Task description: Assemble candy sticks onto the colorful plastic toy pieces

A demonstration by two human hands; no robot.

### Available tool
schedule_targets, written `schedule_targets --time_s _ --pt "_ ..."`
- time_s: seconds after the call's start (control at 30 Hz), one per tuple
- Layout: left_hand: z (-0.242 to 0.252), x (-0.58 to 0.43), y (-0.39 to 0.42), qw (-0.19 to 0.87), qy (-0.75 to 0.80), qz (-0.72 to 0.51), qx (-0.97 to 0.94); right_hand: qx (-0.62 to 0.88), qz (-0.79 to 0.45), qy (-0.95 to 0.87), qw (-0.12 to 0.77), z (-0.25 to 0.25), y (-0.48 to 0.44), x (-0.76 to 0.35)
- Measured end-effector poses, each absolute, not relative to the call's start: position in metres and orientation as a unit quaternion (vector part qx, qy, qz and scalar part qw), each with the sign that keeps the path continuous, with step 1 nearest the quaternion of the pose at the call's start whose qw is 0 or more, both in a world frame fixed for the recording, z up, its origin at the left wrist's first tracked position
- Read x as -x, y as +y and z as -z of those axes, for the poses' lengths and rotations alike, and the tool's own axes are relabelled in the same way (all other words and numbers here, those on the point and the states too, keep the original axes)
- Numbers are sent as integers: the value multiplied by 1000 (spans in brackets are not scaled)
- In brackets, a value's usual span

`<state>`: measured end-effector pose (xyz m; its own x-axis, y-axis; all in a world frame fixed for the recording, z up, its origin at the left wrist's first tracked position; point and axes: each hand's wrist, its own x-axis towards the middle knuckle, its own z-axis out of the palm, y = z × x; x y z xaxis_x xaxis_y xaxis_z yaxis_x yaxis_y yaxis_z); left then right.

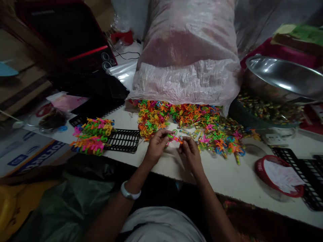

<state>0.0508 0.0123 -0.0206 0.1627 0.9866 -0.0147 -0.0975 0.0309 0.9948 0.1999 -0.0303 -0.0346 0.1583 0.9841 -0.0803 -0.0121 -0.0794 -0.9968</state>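
My left hand [156, 145] and my right hand [189, 152] meet over the white table [227, 174], fingers pinched together on a small bright plastic piece [174, 137], green and orange. Just beyond them lies a wide heap of small colourful plastic pieces [186, 121], orange, green, pink and blue. A white band sits on my left wrist.
A big clear plastic sack [188, 50] stands behind the heap. A black rack [123, 140] at left carries rows of sorted pieces [92, 136]. At right are a metal bowl [280, 79], a red basket [277, 174] and another black rack [305, 174].
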Motion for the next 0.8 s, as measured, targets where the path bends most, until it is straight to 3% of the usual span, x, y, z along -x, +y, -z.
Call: schedule_targets --time_s 0.23,0.43,0.63,0.8 --pt "29 -64 -8 601 430 -481 -472 519 -568 -372 520 45 -40 -194" --pt "29 -65 -14 517 508 -435 -534 511 -609 -309 523 40 -54 -188" --pt "19 -68 -29 702 403 -403 -426 579 -485 -311 576 39 -63 -180" --pt "28 -72 -36 724 457 -429 -288 551 -552 -324 535 36 -71 -169"
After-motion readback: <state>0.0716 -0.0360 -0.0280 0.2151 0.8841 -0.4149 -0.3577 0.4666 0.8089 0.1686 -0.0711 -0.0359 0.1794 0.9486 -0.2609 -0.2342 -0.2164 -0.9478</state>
